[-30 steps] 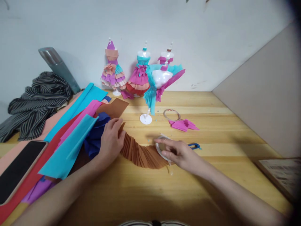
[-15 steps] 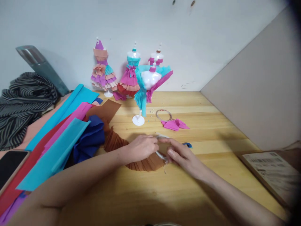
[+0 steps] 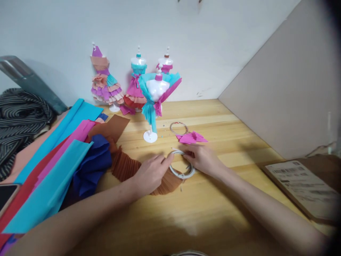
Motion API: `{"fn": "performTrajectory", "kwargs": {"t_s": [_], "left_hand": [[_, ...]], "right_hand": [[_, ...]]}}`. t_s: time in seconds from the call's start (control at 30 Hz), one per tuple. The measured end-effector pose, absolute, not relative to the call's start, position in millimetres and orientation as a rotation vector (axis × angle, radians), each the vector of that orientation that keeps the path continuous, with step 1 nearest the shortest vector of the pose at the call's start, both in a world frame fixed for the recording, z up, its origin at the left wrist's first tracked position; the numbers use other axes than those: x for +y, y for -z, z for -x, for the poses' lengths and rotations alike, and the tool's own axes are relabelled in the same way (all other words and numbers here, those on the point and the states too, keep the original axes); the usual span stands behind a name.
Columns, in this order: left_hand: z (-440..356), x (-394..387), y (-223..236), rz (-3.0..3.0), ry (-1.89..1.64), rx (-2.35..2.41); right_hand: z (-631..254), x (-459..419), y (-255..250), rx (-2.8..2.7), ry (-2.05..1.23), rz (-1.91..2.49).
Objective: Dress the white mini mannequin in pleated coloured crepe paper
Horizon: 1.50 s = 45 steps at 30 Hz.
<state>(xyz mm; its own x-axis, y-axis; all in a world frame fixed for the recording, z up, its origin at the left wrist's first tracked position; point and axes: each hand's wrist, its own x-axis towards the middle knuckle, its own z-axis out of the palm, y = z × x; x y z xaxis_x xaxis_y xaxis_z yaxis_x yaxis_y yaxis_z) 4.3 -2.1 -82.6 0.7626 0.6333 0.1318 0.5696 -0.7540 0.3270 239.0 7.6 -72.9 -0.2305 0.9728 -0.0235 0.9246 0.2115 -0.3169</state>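
A narrow white tape roll (image 3: 183, 176) lies tilted or flat above the table, partly over a pleated brown crepe paper strip (image 3: 125, 164). My left hand (image 3: 150, 174) pinches the roll's left edge with its fingers closed. At the roll's upper right, my right hand (image 3: 206, 159) has thumb and fingers drawn together at the rim; whether it holds the roll or a tape end is hidden. The brown strip passes beneath my left hand. Just beyond the hands lies a crumpled pink paper piece (image 3: 192, 137).
Behind stands a small white mannequin (image 3: 157, 89) draped in turquoise and pink, with several dressed mannequins by the wall. A second thin ring (image 3: 179, 123) is near the pink paper. Crepe sheets (image 3: 53, 185) cover the left; a cardboard parcel (image 3: 301, 188) lies right.
The view has swung a little to the right. My right hand has turned and closed at the roll's upper edge, and more of the roll shows between my hands.
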Motion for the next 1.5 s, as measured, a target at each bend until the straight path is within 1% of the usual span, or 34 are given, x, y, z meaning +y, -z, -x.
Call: {"fn": "performTrajectory", "kwargs": {"t_s": [0.1, 0.23, 0.3, 0.47, 0.6, 0.7, 0.77, 0.87, 0.9, 1.0, 1.07, 1.3, 1.37, 1.5], "left_hand": [[3, -8, 86, -2.728, -0.304, 0.883], [5, -10, 82, -2.789, -0.144, 0.807], [5, -8, 81, -2.789, -0.14, 0.813], [12, -6, 82, -2.734, -0.377, 0.735], [40, -8, 72, -2.716, -0.641, 0.815], [71, -7, 60, -2.606, -0.758, 1.139], [86, -5, 53, -2.539, -0.696, 1.397], [94, -2, 48, -2.483, -0.398, 1.719], [93, -2, 48, -2.467, -0.269, 1.808], [87, -2, 48, -2.395, 0.029, 1.997], [84, -1, 49, -2.335, 0.07, 2.06], [87, 5, 55, -2.041, -0.115, 1.948], [85, 5, 56, -1.996, -0.141, 1.927], [77, 2, 58, -2.083, -0.059, 1.874]], "right_hand": [[-249, 7, 76, -2.304, -0.369, 1.823], [-272, 4, 76, -2.305, -0.329, 1.826], [-286, 3, 77, -2.306, -0.267, 1.836], [-325, 5, 86, -2.277, -0.059, 1.915], [-343, 0, 81, -2.192, -0.039, 1.872], [-325, -11, 65, -2.06, -0.036, 1.715], [-298, -20, 57, -2.033, -0.201, 1.617], [-245, -32, 57, -2.203, -0.511, 1.56], [-229, -35, 60, -2.315, -0.537, 1.582], [-193, -39, 71, -2.457, -0.41, 1.734], [-183, -39, 76, -2.485, -0.401, 1.765], [-174, -41, 74, -2.287, -0.645, 1.711], [-166, -42, 72, -2.316, -0.616, 1.737], [-147, -43, 72, -2.441, -0.495, 1.745]]}}
